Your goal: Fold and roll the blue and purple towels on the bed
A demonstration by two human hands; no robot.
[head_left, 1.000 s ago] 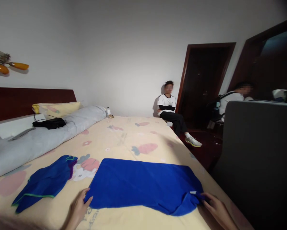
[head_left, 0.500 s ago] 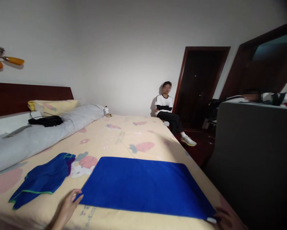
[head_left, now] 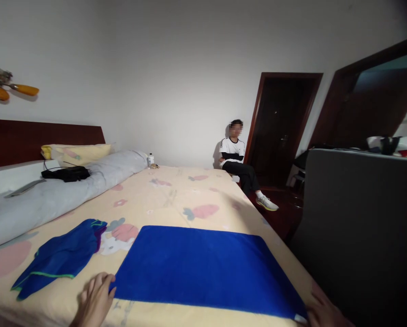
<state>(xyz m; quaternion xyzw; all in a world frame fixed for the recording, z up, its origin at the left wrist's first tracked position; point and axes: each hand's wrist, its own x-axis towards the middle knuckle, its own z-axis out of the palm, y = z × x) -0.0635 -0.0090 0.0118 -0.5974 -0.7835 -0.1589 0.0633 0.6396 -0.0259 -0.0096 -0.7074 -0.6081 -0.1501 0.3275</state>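
Observation:
A bright blue towel (head_left: 203,268) lies spread flat as a rectangle on the pale yellow patterned bed sheet (head_left: 176,195). My left hand (head_left: 94,302) rests at the towel's near left corner, fingers curled at its edge. My right hand (head_left: 324,311) sits at the near right corner beside a small white tag; only part of it shows at the frame's bottom, so its grip is unclear. A crumpled dark blue garment (head_left: 58,259) with green trim lies on the sheet to the left of the towel.
A rolled grey quilt (head_left: 53,195) with a black pouch (head_left: 65,173) lies along the headboard side, with a yellow pillow (head_left: 76,153) behind. A grey panel (head_left: 360,227) stands right of the bed. A person (head_left: 239,163) sits by the far wall near a dark doorway (head_left: 280,122).
The towel's rumpled right end has been pulled out flat into a clean rectangle. Both hands have drawn back toward the near corners, and the view has shifted slightly.

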